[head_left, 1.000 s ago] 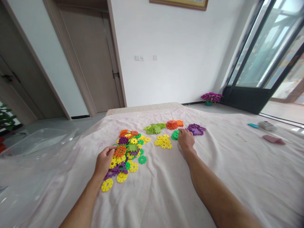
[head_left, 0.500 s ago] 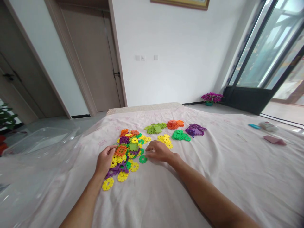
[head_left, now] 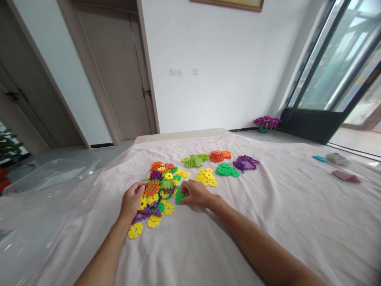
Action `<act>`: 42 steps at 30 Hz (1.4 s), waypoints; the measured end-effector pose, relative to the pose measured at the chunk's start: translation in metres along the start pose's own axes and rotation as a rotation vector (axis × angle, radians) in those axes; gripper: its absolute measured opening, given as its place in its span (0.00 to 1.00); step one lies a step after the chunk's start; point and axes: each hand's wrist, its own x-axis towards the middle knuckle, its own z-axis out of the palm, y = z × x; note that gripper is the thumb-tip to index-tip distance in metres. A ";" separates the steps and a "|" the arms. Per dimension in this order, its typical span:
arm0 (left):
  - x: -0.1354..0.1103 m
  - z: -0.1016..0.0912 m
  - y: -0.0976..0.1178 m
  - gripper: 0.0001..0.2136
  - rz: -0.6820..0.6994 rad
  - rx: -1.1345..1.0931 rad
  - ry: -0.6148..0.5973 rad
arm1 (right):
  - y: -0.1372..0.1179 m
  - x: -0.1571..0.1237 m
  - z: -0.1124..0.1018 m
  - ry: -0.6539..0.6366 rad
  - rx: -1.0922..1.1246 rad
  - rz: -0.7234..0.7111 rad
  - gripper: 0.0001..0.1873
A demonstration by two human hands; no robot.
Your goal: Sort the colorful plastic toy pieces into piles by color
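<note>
- Right hand [head_left: 195, 193] is with bent fingers at the green disc [head_left: 178, 198]; whether they are clamped on it, I cannot tell.
- This disc lies just left of the hand, beside the mixed pile [head_left: 163, 194].
- Left hand [head_left: 131, 201] is at the pile's left edge; its grip I also cannot tell.

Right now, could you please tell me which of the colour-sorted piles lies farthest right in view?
The purple pile: the lime pile, orange pile, green pile and yellow pile all lie to its left.
</note>
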 end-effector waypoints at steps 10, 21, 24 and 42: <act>-0.001 0.000 0.001 0.17 -0.017 -0.010 -0.001 | 0.024 0.005 -0.004 0.228 0.096 0.137 0.03; 0.000 0.000 0.001 0.16 -0.008 -0.005 0.014 | 0.106 -0.017 -0.049 0.655 -0.163 0.667 0.11; 0.000 0.000 0.002 0.17 -0.012 -0.007 0.014 | 0.119 -0.025 -0.056 0.737 -0.170 0.741 0.13; 0.000 0.001 0.001 0.17 -0.012 -0.013 0.016 | 0.020 0.000 -0.006 0.215 0.015 -0.049 0.12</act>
